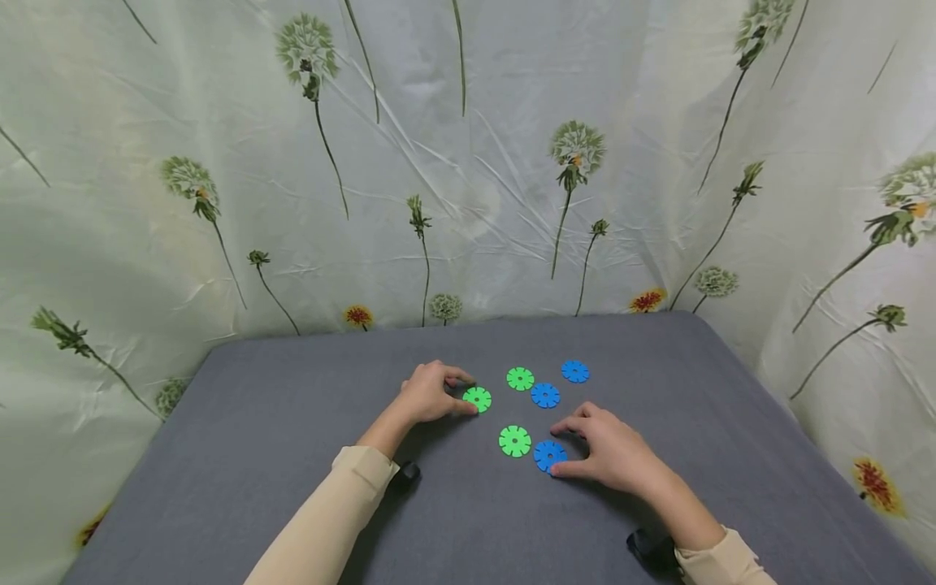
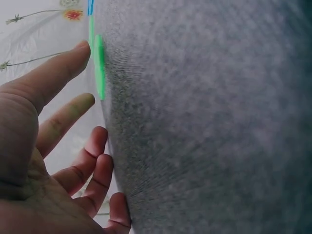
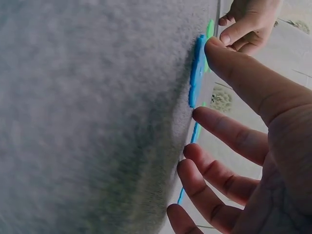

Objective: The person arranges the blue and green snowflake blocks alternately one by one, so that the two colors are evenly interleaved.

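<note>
My left hand (image 1: 430,392) is beside a green notched disc (image 1: 478,399) that lies flat on the grey cloth. Its thumb reaches the disc's near edge while the index finger extends past the far side; in the left wrist view the fingers are spread around the green disc (image 2: 100,68). Over on the right, my right hand (image 1: 610,447) spreads its thumb and fingers about a blue notched disc (image 1: 550,457). The thumb tip overlaps that disc's near edge. Seen from the right wrist, the blue disc (image 3: 197,73) lies between thumb and index finger.
Between the hands lies another green disc (image 1: 515,441). Farther back are a green disc (image 1: 520,379), a blue disc (image 1: 545,396) overlapping its edge in this view, and another blue disc (image 1: 575,371). A flower-patterned curtain (image 1: 497,179) hangs behind the grey-covered table (image 1: 278,422).
</note>
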### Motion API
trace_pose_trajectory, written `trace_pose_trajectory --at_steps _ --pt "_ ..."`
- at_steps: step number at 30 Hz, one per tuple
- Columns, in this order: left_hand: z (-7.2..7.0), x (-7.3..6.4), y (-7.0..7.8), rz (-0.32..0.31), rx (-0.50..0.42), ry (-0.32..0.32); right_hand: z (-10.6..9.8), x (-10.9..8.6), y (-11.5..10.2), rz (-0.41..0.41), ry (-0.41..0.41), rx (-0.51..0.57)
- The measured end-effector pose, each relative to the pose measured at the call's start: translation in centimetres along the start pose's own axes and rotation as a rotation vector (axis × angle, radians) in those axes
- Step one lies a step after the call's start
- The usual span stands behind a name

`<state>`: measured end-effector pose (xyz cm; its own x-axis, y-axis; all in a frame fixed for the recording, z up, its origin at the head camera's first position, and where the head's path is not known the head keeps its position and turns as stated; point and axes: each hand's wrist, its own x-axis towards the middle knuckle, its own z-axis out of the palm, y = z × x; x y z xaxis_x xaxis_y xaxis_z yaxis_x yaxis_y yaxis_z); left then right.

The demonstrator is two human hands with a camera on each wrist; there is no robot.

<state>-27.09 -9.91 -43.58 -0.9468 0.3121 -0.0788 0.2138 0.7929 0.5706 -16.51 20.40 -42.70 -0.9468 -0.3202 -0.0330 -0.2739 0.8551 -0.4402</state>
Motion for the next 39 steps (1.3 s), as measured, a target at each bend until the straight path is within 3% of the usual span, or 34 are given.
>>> trace_pose_trajectory --at_steps 14,25,39 --pt "0.9 0.1 -0.3 -0.016 0.034 0.001 0.8 -0.4 -0.9 0.009 0.046 -0.116" --pt "1.0 0.0 0.3 -0.027 0.031 0.020 0.8 -0.4 -1.2 0.014 0.062 -0.116" --pt "0.8 0.2 0.8 0.000 -0.021 -0.016 0.6 0.0 -1.9 0.047 0.044 -0.111"
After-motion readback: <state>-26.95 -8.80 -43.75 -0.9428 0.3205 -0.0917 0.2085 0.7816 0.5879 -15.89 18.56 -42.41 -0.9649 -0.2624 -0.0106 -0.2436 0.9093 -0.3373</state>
